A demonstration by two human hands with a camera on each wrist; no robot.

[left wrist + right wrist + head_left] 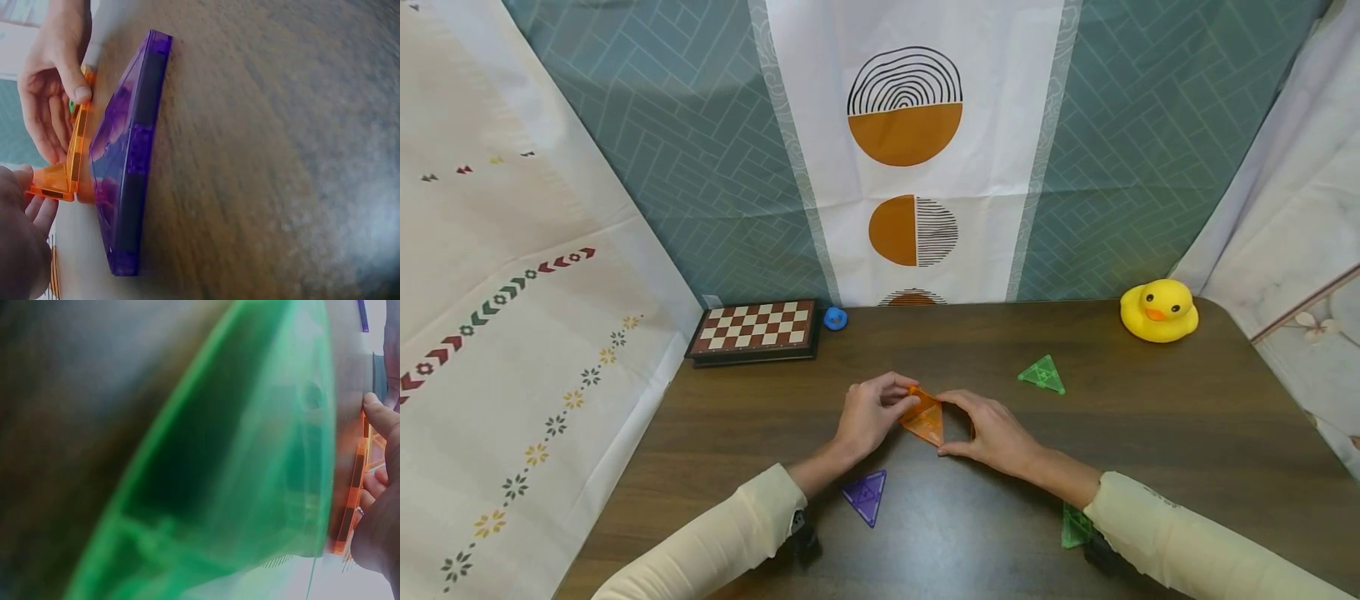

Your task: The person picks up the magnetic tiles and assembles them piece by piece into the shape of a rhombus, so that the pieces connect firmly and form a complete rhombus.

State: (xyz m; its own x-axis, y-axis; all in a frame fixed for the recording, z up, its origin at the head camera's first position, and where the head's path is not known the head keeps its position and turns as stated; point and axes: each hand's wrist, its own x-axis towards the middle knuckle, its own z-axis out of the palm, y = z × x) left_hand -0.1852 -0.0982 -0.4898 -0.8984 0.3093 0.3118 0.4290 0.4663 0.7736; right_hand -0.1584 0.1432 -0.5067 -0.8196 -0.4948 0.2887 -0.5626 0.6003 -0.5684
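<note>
Two see-through orange triangle magnetic tiles meet at an angle between the hands, in the middle of the table. My left hand pinches the raised tile between thumb and fingers. From the other side, my right hand holds the lower tile, thumb at the near corner and index finger at the far one. A purple triangle tile lies flat below the left wrist. Beside the right sleeve is a green triangle tile, partly hidden by the arm; it looms large and blurred in the right wrist view.
Another green triangle tile lies right of the hands, farther back. Along the table's back edge stand a chessboard box, a small blue duck and a big yellow duck. Patterned cloths hang behind and at both sides.
</note>
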